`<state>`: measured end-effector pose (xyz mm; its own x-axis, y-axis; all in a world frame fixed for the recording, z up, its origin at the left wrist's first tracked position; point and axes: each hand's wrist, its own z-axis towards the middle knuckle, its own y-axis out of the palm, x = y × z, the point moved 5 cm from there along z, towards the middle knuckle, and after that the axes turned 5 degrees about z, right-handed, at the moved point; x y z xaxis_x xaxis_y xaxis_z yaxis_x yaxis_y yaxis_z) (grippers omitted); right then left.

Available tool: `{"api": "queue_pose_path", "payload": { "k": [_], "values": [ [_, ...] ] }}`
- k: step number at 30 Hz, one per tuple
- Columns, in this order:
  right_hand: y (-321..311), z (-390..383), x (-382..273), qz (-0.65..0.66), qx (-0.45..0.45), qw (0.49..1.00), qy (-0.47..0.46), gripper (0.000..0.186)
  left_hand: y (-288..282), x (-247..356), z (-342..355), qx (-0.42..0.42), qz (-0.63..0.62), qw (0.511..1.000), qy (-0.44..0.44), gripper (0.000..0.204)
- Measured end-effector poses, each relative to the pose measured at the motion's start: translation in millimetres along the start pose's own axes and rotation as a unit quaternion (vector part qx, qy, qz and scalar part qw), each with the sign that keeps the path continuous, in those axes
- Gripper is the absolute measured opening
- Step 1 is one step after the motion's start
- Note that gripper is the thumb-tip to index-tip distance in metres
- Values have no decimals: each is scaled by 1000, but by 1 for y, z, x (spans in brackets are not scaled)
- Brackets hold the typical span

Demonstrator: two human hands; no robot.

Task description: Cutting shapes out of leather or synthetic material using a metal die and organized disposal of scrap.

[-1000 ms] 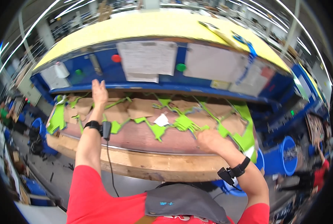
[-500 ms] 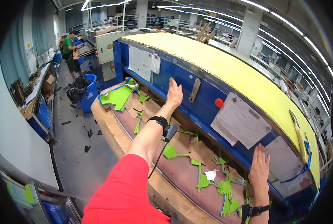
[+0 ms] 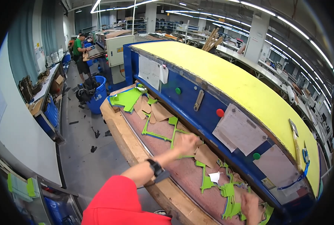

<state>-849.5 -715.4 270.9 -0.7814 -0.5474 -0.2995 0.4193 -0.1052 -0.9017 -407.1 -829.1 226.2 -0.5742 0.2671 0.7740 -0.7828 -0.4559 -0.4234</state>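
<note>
My left hand point(image 3: 187, 144), smeared by motion, is over the bed point(image 3: 166, 148) of a blue machine, above brown cut pieces and thin green strips. What its fingers do does not show clearly. Lower right, my right hand point(image 3: 250, 205) is blurred too, close to a tangle of green scraps point(image 3: 229, 191). Brown flat pieces point(image 3: 206, 156) lie between the hands, with a small white scrap point(image 3: 214, 177) beside them. A larger green sheet point(image 3: 127, 98) rests at the far left end of the bed. Black bands circle my wrists, the left one plainly visible.
The machine's blue front point(image 3: 189, 101) carries green buttons point(image 3: 178, 90), a red button point(image 3: 220, 113) and papers. On its yellow top point(image 3: 212, 67) lie a hammer point(image 3: 296, 140) and a blue-handled tool. A blue bin point(image 3: 97, 95) stands far left; a person point(image 3: 80, 54) in green works beyond it.
Both hands have left the machine's blue front and come down toward the bed, uncovering the two green buttons. The view has shifted slightly.
</note>
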Motion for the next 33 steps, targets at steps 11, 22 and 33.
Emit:
{"api": "queue_pose_path", "payload": {
  "k": [11,22,33],
  "values": [
    [38,-202,-73,-30,-26,989,139,24,143,152,-196,-375,-61,896,228,19],
    [54,-233,-67,-100,113,976,160,24,180,195,-327,-531,-108,763,352,19],
    [81,-230,-42,-103,80,982,134,32,187,200,-328,-517,-36,763,386,19]
  ]
}}
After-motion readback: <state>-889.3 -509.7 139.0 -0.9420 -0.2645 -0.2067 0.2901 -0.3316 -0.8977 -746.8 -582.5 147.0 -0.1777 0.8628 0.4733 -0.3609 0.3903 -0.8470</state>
